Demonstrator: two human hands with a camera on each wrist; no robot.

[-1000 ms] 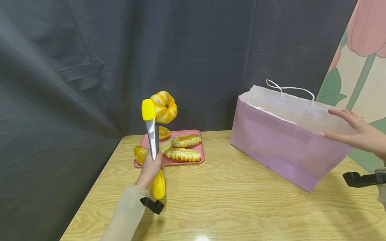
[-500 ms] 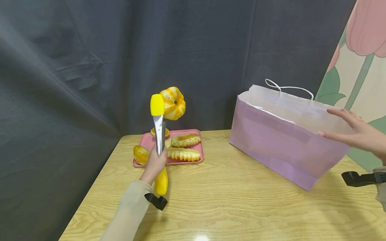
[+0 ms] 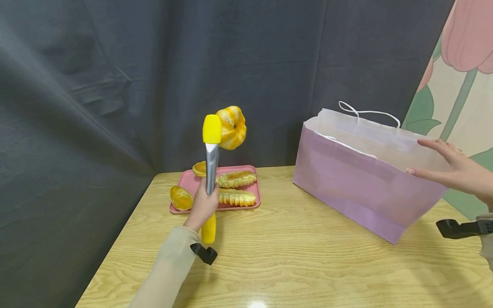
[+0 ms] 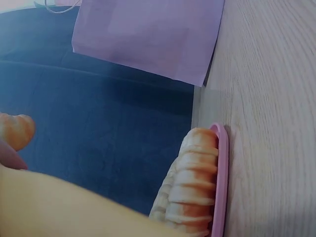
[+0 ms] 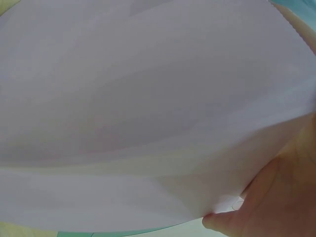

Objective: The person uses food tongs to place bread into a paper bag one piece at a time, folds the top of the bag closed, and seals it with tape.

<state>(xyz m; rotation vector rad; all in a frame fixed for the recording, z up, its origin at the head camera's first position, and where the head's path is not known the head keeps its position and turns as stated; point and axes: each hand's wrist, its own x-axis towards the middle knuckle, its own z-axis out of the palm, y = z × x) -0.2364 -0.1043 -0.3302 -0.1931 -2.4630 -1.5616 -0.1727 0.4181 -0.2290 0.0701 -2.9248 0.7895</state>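
Note:
My left hand (image 3: 203, 206) grips a pair of tongs (image 3: 212, 169) with yellow tips and yellow handles, held upright. Between the tips is a ring-shaped bread (image 3: 236, 128) with orange and cream stripes, raised above the pink tray (image 3: 188, 182). The left wrist view shows part of that bread (image 4: 19, 131) at its left edge. My right hand (image 3: 454, 171) spreads at the right end of a lilac paper bag (image 3: 358, 182), thumb and fingers extended at its rim. In the right wrist view the bag's pale inside (image 5: 128, 98) gapes wide beside the thumb (image 5: 222, 221).
On the tray lie two ridged long pastries (image 3: 236, 197), a round bun (image 3: 181, 198) and a small tart-like piece (image 3: 199, 169). White cord handles (image 3: 379, 113) rise from the bag. A dark curtain (image 3: 250, 77) hangs behind the wooden table (image 3: 292, 256).
My left hand has moved a little right and up, carrying the ring bread in the tongs. More of the bun and tart on the tray shows. The right hand and the bag stay nearly still.

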